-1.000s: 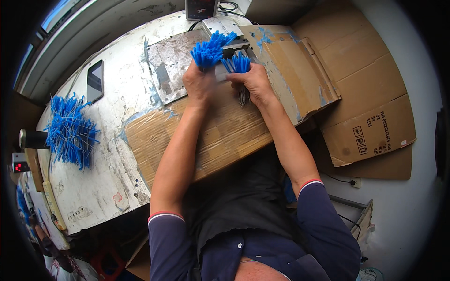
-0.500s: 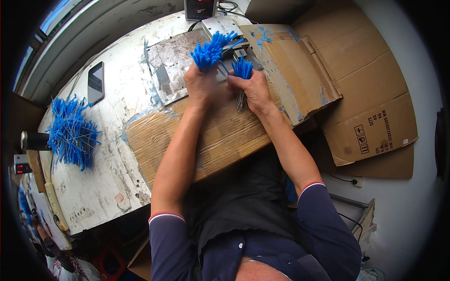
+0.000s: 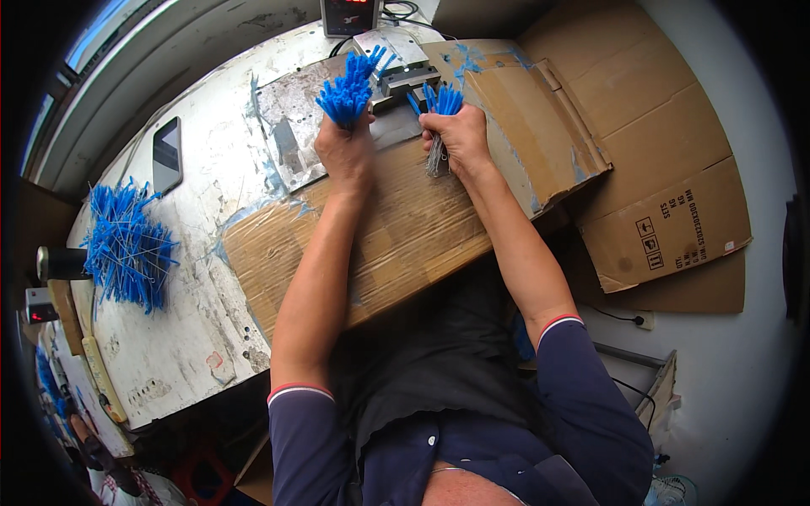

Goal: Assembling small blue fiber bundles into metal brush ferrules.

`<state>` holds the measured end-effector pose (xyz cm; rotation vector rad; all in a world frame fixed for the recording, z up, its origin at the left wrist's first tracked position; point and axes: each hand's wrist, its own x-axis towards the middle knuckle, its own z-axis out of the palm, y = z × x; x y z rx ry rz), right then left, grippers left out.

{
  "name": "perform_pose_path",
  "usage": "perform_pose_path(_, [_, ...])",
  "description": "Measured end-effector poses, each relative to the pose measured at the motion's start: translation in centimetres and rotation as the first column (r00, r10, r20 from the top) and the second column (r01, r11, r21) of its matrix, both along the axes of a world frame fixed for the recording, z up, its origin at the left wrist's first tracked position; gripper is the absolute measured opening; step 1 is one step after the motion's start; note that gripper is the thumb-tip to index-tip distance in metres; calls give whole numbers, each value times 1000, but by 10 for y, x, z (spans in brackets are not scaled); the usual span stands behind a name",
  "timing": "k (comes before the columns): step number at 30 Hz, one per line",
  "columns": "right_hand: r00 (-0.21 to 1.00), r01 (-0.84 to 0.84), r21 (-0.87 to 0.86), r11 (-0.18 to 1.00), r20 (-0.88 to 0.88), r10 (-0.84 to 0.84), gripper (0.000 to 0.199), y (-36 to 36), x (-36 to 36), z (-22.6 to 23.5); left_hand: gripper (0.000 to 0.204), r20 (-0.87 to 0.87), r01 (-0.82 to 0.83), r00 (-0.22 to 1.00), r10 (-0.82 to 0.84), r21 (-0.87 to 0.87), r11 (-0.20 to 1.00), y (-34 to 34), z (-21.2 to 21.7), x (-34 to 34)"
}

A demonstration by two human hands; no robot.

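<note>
My left hand (image 3: 344, 158) is closed around a thick bundle of blue-bristled wire brushes (image 3: 343, 99), their blue ends fanning out above the fist. In my right hand (image 3: 464, 139) is a smaller bunch of the same kind of wire brushes (image 3: 445, 99). Blue tips stick out at its top, and bare looped wire stems (image 3: 436, 160) hang below the fingers. Both hands are over the near edge of a metal plate (image 3: 295, 105) and a cardboard sheet (image 3: 388, 232), a small gap between them. A steel fixture (image 3: 407, 80) stands just beyond.
At the left of the worn white table lies a big loose pile of blue wire brushes (image 3: 128, 244), with a phone (image 3: 167, 154) behind it. A box with a red display (image 3: 350, 17) stands at the back. Open cardboard (image 3: 666, 169) extends along the right.
My hands have drawn apart, the left moving leftward with its bundle. A few brushes that stretched between the hands now stand at the left side of the right hand's bunch.
</note>
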<state>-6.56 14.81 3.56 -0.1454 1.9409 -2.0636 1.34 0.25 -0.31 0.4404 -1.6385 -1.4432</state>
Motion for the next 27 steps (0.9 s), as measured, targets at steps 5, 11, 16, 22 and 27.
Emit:
perform_pose_path(5, [1000,26,84,996,-12,-25,10,-8,-6,1,17,-21,-79,997,77,-104,991,-3,-5,-2])
perform_pose_path(11, [1000,20,116,993,9,-21,10,-7,-7,2,19,57,-190,976,209,-238,953,-2,2,0])
perform_pose_path(16, [996,37,-40,999,78,-34,12,-7,-2,3,21,130,-176,962,238,-370,912,-5,-2,0])
perform_pose_path(22, [997,20,-214,977,76,-4,18,-1,4,-1,13,237,-57,944,231,-570,820,-2,-2,-3])
perform_pose_path(27, [994,59,-229,972,101,-36,20,5,5,-7,11,248,-45,943,220,-563,825,1,3,-2])
